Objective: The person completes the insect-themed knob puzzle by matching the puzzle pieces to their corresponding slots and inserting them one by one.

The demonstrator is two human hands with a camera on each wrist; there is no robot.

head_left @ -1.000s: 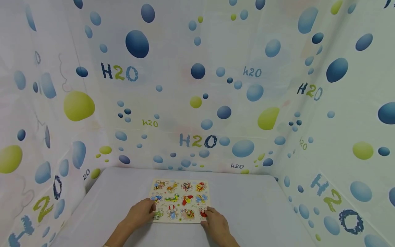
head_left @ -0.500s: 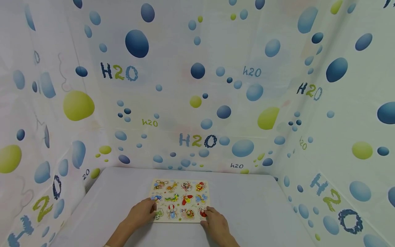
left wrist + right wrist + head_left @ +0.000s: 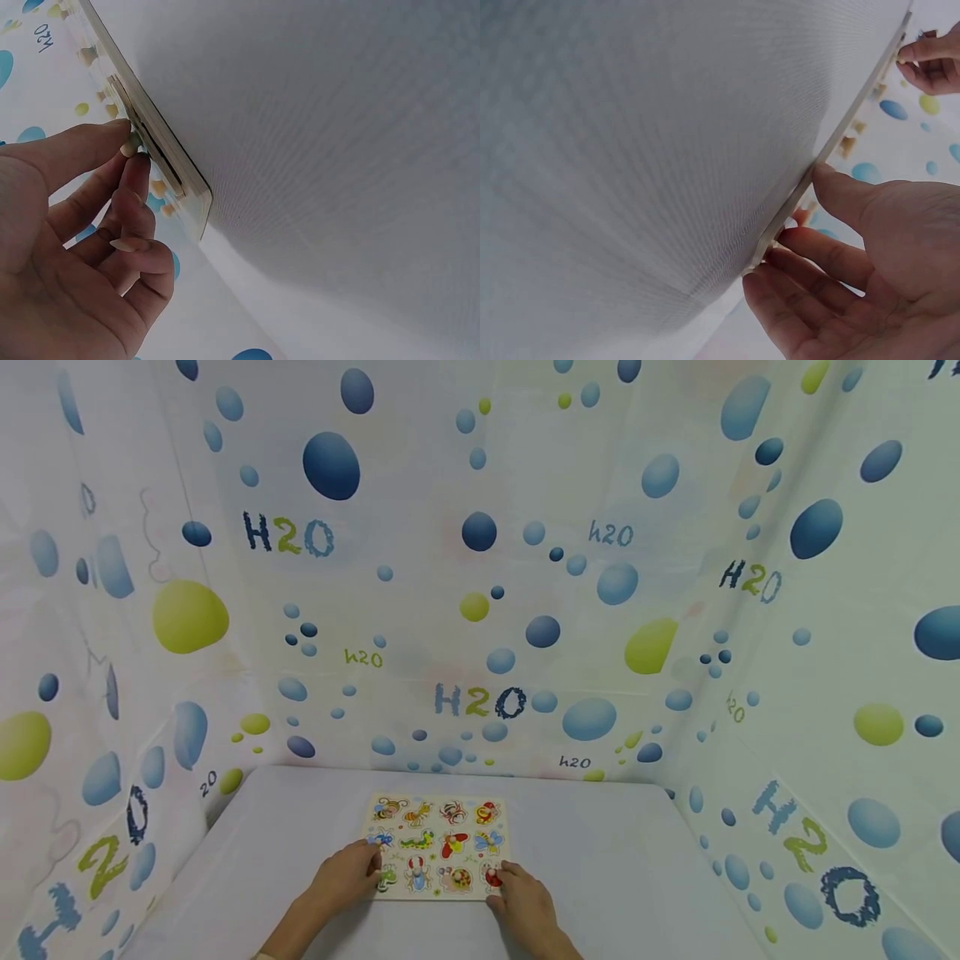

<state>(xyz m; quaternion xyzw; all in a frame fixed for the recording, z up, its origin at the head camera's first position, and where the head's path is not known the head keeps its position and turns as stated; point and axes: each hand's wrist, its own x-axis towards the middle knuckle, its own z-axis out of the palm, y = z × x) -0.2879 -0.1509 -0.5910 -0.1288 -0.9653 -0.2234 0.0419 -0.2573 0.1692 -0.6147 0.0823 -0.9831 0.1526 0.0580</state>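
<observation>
A wooden knob puzzle board point(image 3: 420, 897) with colourful insect pieces lies flat on the white table. My left hand point(image 3: 347, 877) is at its lower left corner. Thumb and index finger pinch the small knob point(image 3: 130, 145) of the green insect puzzle piece point(image 3: 387, 879), whose edge stands slightly proud of the board in the left wrist view. The other fingers curl loosely below. My right hand point(image 3: 528, 906) grips the lower right corner, its thumb point(image 3: 832, 180) on the near edge and fingers round the side. The red ladybird piece point(image 3: 492, 876) is partly hidden by these fingers.
A white cloth covers the table point(image 3: 615, 860). Patterned curtain walls point(image 3: 420, 610) with blue and green drops enclose the back and both sides. Other pieces, such as the caterpillar point(image 3: 417, 841) and the snail point(image 3: 456, 878), sit in the board with raised knobs.
The left fingertips and the green piece have shifted very slightly to the right. The right hand and the board stay in place.
</observation>
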